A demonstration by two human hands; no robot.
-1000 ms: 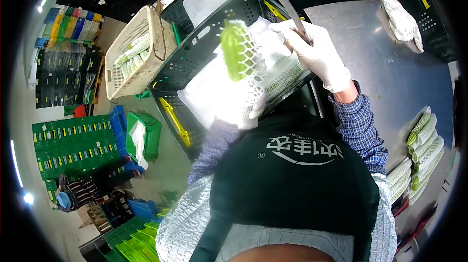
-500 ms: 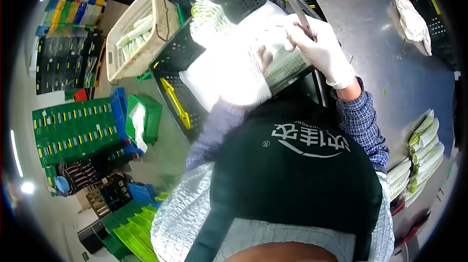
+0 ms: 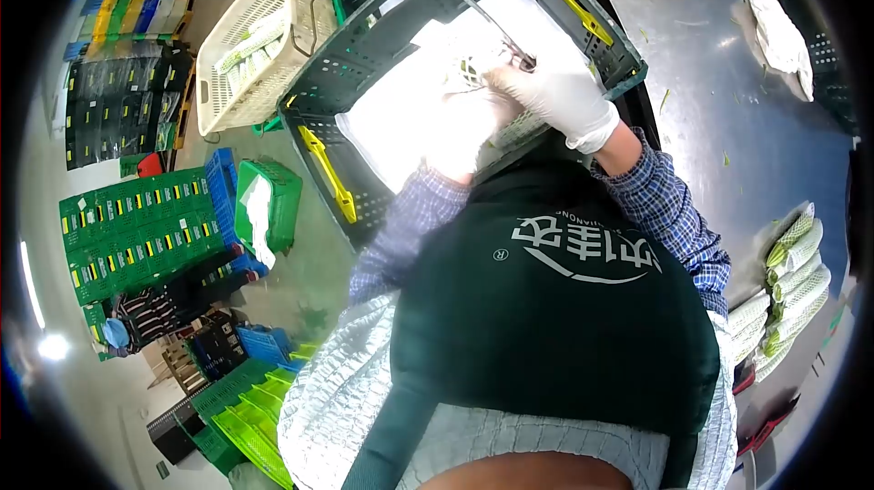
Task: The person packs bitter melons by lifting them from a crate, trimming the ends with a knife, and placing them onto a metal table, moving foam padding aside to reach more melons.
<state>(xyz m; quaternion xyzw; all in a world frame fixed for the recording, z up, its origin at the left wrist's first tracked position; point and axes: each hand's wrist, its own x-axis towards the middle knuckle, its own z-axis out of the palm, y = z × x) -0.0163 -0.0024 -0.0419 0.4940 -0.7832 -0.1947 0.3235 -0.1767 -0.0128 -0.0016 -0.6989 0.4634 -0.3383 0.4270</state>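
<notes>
The fingers (image 3: 514,82) of the white-gloved right hand (image 3: 564,103) grasp a thin, curved grey metal tool (image 3: 481,15), upper centre; glare hides whether the left hand (image 3: 469,126) grips the white mesh netting (image 3: 470,73) beside it. Beneath is a dark-green perforated plastic crate (image 3: 350,53).

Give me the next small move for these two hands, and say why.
I'd probably draw the right hand, with its curved metal tool, slightly away from the left hand. The two hands are close together over the dark crate, and glare washes out the left hand and the white mesh near it, so contact there is hard to judge.
</notes>
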